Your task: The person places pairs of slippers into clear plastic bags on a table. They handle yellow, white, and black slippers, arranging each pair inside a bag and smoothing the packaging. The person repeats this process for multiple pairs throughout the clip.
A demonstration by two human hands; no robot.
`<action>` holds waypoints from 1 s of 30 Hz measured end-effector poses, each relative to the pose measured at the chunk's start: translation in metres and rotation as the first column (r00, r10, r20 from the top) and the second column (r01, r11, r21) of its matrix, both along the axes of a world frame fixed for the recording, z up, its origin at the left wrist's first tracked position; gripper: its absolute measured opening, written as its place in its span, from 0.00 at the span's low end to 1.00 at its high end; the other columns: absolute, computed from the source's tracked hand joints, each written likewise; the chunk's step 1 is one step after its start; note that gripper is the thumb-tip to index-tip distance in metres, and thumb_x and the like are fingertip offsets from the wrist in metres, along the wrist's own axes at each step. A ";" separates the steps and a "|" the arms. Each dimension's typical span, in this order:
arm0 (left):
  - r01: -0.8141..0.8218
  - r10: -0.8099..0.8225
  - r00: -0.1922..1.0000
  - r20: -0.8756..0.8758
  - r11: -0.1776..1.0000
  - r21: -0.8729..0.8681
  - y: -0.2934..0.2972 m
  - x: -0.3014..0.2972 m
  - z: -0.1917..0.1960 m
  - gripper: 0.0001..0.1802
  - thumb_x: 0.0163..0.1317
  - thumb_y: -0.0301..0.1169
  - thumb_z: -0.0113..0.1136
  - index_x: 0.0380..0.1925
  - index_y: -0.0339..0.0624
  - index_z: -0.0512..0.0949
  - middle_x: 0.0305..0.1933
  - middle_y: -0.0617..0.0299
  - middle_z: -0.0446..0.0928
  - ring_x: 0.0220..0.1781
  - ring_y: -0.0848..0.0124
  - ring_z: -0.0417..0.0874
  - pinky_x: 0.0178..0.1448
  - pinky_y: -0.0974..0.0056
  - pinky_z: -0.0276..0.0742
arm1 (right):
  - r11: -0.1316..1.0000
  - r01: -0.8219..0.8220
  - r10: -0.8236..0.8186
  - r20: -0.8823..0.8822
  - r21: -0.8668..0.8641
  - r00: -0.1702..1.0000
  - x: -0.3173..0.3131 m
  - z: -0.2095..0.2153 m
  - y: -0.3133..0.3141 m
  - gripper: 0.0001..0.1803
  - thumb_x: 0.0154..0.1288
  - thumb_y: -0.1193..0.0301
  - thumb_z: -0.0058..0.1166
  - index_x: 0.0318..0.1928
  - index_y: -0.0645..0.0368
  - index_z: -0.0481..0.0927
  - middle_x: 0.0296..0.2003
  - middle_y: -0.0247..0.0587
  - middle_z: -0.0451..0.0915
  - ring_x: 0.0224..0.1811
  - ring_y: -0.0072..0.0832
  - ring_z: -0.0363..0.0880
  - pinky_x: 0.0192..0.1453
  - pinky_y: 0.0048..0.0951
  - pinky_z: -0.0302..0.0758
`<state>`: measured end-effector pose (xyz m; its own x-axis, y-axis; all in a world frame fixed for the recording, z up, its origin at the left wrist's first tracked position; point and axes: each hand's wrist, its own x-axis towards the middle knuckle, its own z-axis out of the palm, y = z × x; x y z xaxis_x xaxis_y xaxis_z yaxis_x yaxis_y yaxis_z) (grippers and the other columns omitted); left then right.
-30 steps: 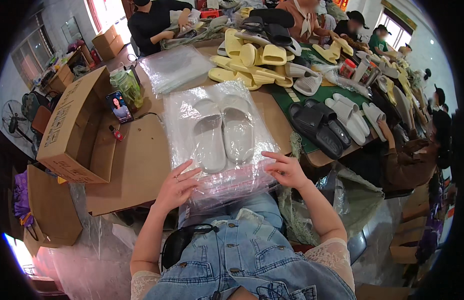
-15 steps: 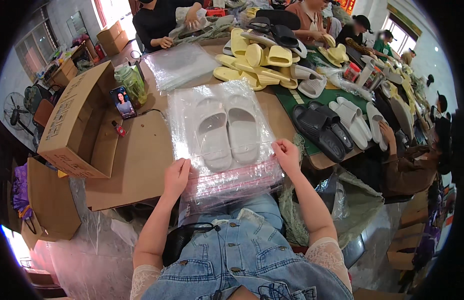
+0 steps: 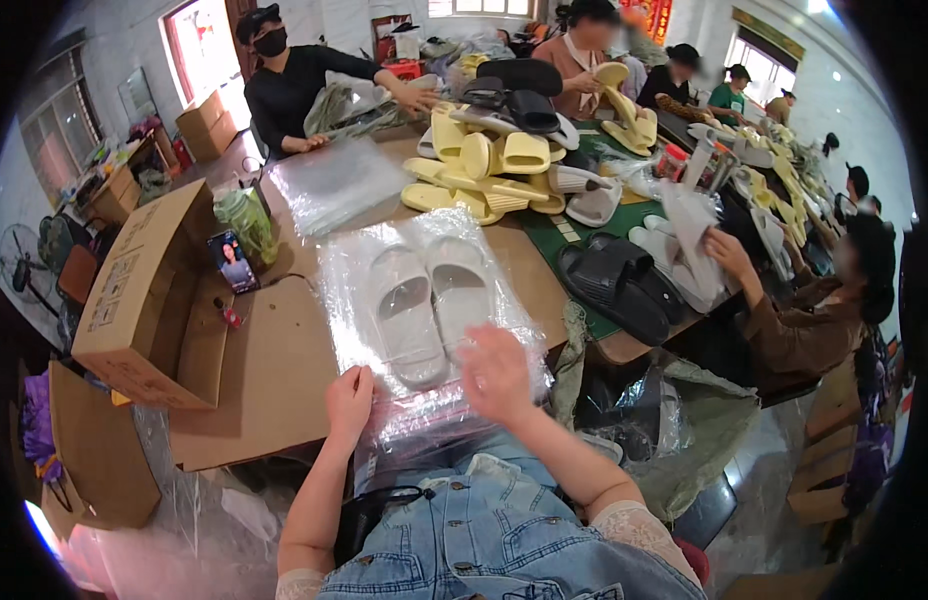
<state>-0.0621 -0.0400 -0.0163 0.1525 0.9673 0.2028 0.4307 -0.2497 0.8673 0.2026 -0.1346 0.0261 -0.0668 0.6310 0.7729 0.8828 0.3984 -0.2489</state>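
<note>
A pair of white slippers (image 3: 429, 308) lies side by side inside a clear plastic bag (image 3: 384, 240) on a cardboard sheet in front of me. My left hand (image 3: 348, 402) presses on the bag's near left edge. My right hand (image 3: 497, 372) is blurred and lies flat on the bag just below the right slipper. More clear bags are stacked under the near end (image 3: 424, 425), hanging toward my lap.
An open cardboard box (image 3: 144, 290) stands at the left, with a phone (image 3: 232, 262) and a green bottle (image 3: 246, 222) beside it. A stack of clear bags (image 3: 334, 180), yellow slippers (image 3: 484, 165) and black slippers (image 3: 614, 285) lie farther back. Several people work around the table.
My right hand has slid from the bag's right edge toward the middle, below the right slipper. My left hand has stayed at the near left edge. The view has shifted slightly.
</note>
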 end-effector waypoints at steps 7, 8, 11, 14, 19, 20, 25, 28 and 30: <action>0.006 -0.006 1.000 -0.023 1.000 0.001 -0.005 0.004 0.011 0.22 0.73 0.39 0.55 0.24 0.32 0.78 0.18 0.56 0.77 0.22 0.70 0.78 0.30 0.59 0.72 | 0.948 -0.068 0.117 0.139 -0.311 0.983 -0.033 -0.034 0.009 0.34 0.69 0.54 0.59 0.72 0.52 0.70 0.74 0.44 0.67 0.77 0.45 0.63 0.79 0.50 0.59; 0.009 -0.008 0.999 -0.041 1.000 0.015 -0.003 0.003 0.009 0.22 0.73 0.40 0.55 0.25 0.33 0.78 0.19 0.55 0.78 0.22 0.68 0.80 0.31 0.59 0.73 | 0.953 -0.033 0.071 0.116 -0.302 0.991 -0.029 -0.037 0.013 0.35 0.70 0.53 0.58 0.72 0.52 0.70 0.74 0.44 0.67 0.77 0.46 0.63 0.79 0.50 0.59; 0.017 -0.017 0.999 0.042 1.000 -0.008 -0.006 0.003 0.011 0.18 0.72 0.37 0.57 0.27 0.34 0.78 0.19 0.57 0.79 0.21 0.69 0.80 0.31 0.60 0.74 | 0.955 0.037 -0.022 0.053 -0.296 0.998 -0.019 -0.040 0.015 0.37 0.70 0.50 0.57 0.73 0.53 0.69 0.74 0.44 0.67 0.77 0.46 0.63 0.79 0.51 0.58; -0.044 0.044 0.999 -0.004 0.999 -0.027 -0.013 0.009 0.023 0.11 0.70 0.34 0.60 0.34 0.35 0.80 0.28 0.55 0.81 0.30 0.68 0.82 0.39 0.58 0.77 | 0.960 0.044 -0.030 0.052 -0.278 0.998 -0.020 -0.042 0.013 0.37 0.69 0.49 0.58 0.73 0.53 0.69 0.74 0.45 0.67 0.76 0.46 0.63 0.79 0.51 0.58; 0.151 0.068 0.957 -0.284 0.717 0.680 -0.029 0.033 0.068 0.17 0.64 0.30 0.64 0.53 0.40 0.78 0.60 0.48 0.78 0.63 0.53 0.78 0.67 0.48 0.72 | 0.957 0.065 -0.052 0.053 -0.281 0.997 -0.019 -0.045 0.013 0.37 0.69 0.49 0.58 0.73 0.52 0.69 0.74 0.45 0.67 0.77 0.46 0.63 0.79 0.50 0.58; 0.247 -0.045 0.949 -0.311 0.717 0.652 -0.030 0.037 0.067 0.20 0.65 0.31 0.64 0.56 0.41 0.77 0.66 0.48 0.75 0.69 0.50 0.72 0.72 0.46 0.67 | 0.957 0.064 -0.052 0.050 -0.281 0.997 -0.019 -0.045 0.012 0.37 0.69 0.49 0.58 0.73 0.52 0.69 0.75 0.45 0.67 0.77 0.46 0.63 0.79 0.50 0.58; 0.586 -0.327 0.784 -0.528 0.670 0.455 -0.018 0.066 0.042 0.31 0.70 0.40 0.59 0.71 0.45 0.70 0.79 0.52 0.63 0.81 0.50 0.59 0.82 0.45 0.56 | 0.954 0.054 -0.039 0.059 -0.295 0.998 -0.018 -0.046 0.013 0.37 0.68 0.50 0.59 0.71 0.54 0.71 0.74 0.46 0.67 0.77 0.46 0.63 0.79 0.50 0.58; 0.572 -0.269 0.734 -0.623 0.740 0.354 -0.004 0.063 0.022 0.31 0.71 0.42 0.56 0.72 0.49 0.69 0.80 0.53 0.62 0.82 0.50 0.58 0.83 0.44 0.52 | 0.957 0.063 -0.045 0.070 -0.284 0.997 -0.018 -0.046 0.014 0.36 0.68 0.51 0.59 0.70 0.55 0.72 0.74 0.47 0.67 0.76 0.47 0.64 0.80 0.49 0.58; 0.510 -0.259 0.776 -0.575 0.794 0.330 -0.003 0.061 0.017 0.30 0.72 0.42 0.54 0.73 0.51 0.70 0.80 0.53 0.61 0.82 0.48 0.57 0.83 0.43 0.50 | 0.959 0.056 -0.043 0.053 -0.277 0.998 -0.020 -0.045 0.013 0.35 0.68 0.51 0.58 0.70 0.56 0.72 0.73 0.47 0.68 0.76 0.47 0.64 0.80 0.49 0.57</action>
